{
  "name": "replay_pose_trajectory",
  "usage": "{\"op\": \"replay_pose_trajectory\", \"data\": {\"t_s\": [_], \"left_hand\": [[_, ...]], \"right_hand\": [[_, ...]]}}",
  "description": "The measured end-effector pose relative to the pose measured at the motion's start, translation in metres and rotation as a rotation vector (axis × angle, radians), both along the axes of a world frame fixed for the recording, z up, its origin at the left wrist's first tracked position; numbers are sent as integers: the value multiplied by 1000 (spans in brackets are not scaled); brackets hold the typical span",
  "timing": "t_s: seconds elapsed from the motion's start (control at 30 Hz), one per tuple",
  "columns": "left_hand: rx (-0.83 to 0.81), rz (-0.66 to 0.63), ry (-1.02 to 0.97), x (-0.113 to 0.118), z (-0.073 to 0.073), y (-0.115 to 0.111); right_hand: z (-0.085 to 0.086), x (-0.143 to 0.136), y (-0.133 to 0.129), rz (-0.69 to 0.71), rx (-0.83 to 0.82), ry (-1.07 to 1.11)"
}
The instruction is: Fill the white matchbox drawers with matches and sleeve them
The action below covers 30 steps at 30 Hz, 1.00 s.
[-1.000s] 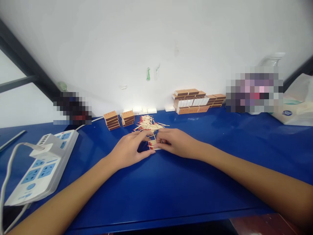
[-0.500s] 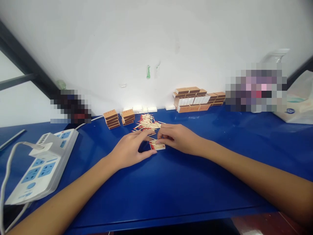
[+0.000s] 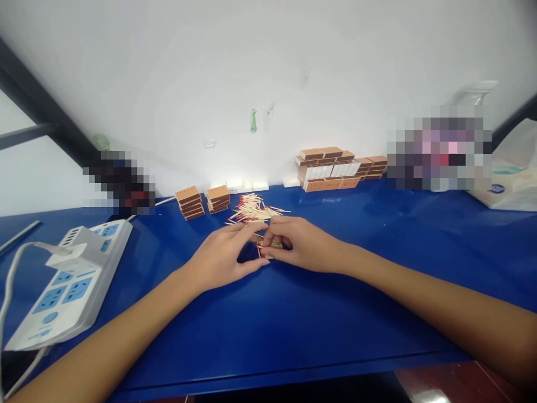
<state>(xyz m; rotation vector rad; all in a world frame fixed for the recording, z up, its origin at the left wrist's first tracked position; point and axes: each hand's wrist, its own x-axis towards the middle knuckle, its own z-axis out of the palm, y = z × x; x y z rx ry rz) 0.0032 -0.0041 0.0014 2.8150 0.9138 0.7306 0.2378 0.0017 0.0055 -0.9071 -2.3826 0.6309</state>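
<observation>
Table (image 3: pixel 335 319): blue, glossy | back: white boxes (image 3: pixel 260 186), two matchbox stacks (image 3: pixel 191 202), larger matchbox pile (image 3: pixel 331 184) | centre: match heap (image 3: pixel 254 209), match tray (image 3: pixel 259 252) | left: power strip (image 3: pixel 90 291), rod (image 3: pixel 19 238) | far right: translucent bag (image 3: pixel 518 193)

The near tabletop (image 3: pixel 268 324) allows passage; loose matches (image 3: pixel 254 209) obstruct beyond.

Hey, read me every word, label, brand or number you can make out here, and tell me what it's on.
None can be read. Marks that are there:
Leftmost matchbox stack: reddish print on top, too small.
Large matchbox pile: reddish print on the front row, too small.
Power strip: blue marks at its near end, too blurred.
Plastic packet at right: dark blue oval logo, too blurred.
</observation>
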Motion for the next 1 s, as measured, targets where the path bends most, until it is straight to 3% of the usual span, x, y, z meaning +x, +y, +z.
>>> {"op": "replay_pose_trajectory", "data": {"t_s": [0.5, 0.67, 1.0], "left_hand": [[-6, 35, 8, -1, 0, 1], [49, 20, -53, -1, 0, 0], [28, 26, -53, -2, -1, 1]], "right_hand": [[3, 9, 4, 1, 65, -64], [5, 14, 9, -61, 125, -12], [3, 9, 3, -37, 77, -51]]}}
